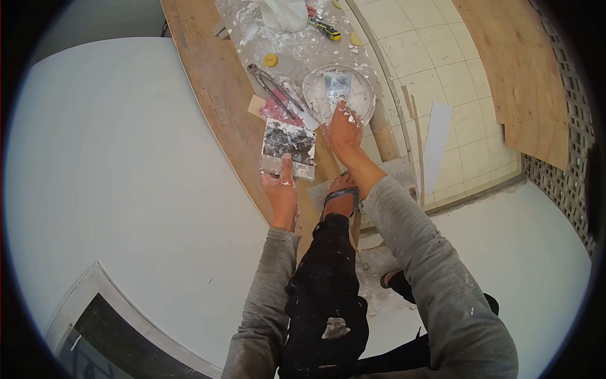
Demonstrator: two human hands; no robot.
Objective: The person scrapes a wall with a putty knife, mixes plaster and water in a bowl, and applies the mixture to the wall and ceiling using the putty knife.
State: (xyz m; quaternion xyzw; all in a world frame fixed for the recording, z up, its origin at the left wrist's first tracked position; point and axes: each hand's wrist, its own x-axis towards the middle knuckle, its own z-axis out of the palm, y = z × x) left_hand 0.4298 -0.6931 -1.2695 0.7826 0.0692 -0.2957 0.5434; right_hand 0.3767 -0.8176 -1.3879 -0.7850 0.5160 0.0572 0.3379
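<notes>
My left hand (283,196) grips the near edge of a flat square plate (278,142), dark and smeared with white plaster, its thumb lying on top. My right hand (345,132) is closed around a putty knife (338,81). The knife's metal blade is over the round tub (305,85) of white plaster, and its handle is mostly hidden by the fingers. Just beyond the plate, a pair of long-handled pincers (273,88) rests on a reddish piece (271,112).
A plaster-spattered plank (243,38) carries a white bag (284,14), a yellow-and-black utility knife (326,29) and a yellow cap (271,60). My sandalled foot (341,196) stands close to the tub. A white wall (126,158) rises at left; tiled floor (467,132) lies below right.
</notes>
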